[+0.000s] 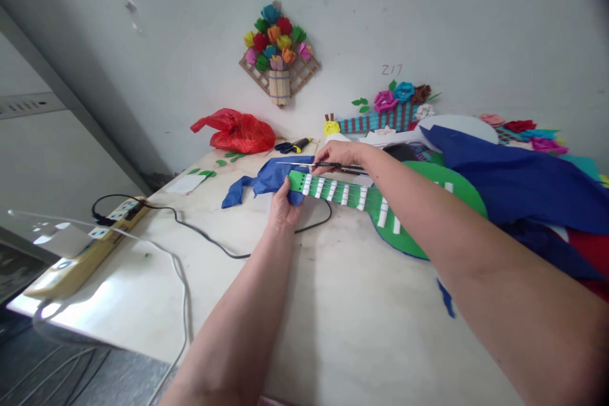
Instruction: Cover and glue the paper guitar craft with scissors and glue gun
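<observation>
A green craft guitar [413, 242] with white strips across its neck and body lies at an angle in front of me. My left hand [284, 206] grips the end of its neck, thumb on top, together with a piece of blue crepe paper [272, 176] that spreads out behind and to the left. Just above the neck, my right hand [335, 155] is closed around black-handled scissors [297, 164]. Their thin silver blades point left over the blue paper. My right forearm hides part of the guitar's body.
A red plastic bag [242, 133] and a black-and-yellow tool [297, 145] lie toward the wall. A power strip [90, 254] with cords sits at the left edge. Larger blue paper [528, 184] and paper-flower crafts [394, 101] fill the right and back.
</observation>
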`<action>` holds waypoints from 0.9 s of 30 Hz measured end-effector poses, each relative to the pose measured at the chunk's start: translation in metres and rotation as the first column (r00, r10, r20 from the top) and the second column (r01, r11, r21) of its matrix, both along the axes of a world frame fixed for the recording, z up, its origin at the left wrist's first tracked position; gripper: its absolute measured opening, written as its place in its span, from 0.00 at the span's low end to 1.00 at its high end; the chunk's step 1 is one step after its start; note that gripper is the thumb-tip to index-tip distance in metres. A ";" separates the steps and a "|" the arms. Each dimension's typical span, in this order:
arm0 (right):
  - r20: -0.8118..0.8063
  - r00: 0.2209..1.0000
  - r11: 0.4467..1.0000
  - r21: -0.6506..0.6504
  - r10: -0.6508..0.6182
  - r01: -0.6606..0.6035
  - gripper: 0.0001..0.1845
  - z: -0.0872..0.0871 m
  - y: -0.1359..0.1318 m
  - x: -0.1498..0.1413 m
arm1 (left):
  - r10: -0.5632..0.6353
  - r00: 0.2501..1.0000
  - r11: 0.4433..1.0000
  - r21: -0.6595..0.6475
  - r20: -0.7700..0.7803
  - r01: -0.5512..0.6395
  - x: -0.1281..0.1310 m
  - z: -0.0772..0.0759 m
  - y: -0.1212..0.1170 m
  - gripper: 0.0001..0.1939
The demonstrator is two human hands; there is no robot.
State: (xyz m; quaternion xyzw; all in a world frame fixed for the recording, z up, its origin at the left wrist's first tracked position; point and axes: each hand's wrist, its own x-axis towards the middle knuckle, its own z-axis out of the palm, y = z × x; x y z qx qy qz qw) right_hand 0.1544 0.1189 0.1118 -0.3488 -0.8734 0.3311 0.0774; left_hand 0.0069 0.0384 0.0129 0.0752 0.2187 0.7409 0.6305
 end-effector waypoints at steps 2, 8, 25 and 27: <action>0.024 1.000 1.000 0.012 0.014 -0.015 0.28 0.003 -0.002 -0.001 | 0.005 1.000 1.000 -0.013 0.006 -0.005 0.000 0.001 -0.001 0.06; 0.087 0.996 1.000 -0.028 0.004 -0.001 0.28 0.003 0.003 -0.008 | 0.011 1.000 1.000 -0.021 0.007 -0.011 0.001 0.003 -0.002 0.07; 0.092 0.995 0.999 0.028 0.028 -0.031 0.24 0.006 0.005 -0.013 | 0.000 1.000 1.000 0.009 -0.005 0.001 0.000 0.001 -0.002 0.08; 0.088 0.995 0.998 0.049 0.036 -0.040 0.24 0.005 0.006 -0.013 | -0.009 1.000 1.000 0.014 -0.009 0.009 0.000 0.002 -0.002 0.08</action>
